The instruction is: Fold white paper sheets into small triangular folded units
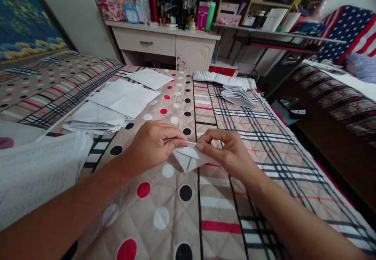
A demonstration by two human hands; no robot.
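A small folded paper [188, 160] with a pointed lower end is held up over the bed. My left hand [155, 140] pinches its upper left edge between thumb and fingers. On the other side, my right hand [225, 148] is closed on the upper right edge in the same way. Some print shows on the narrow strip between my fingertips. Beyond my left hand lie white paper sheets [126, 97], piled with creases in them. A fan of folded papers [237, 96] rests farther off to the right, beside a long row of folded paper [225, 79].
A patterned quilt [164, 197] covers the bed under my hands. Printed sheets [38, 174] are stacked near my left forearm. At the far end stand a white dresser [158, 40] with bottles and a blue clock [132, 14], and a shelf desk [264, 31]. Another bed is at the right.
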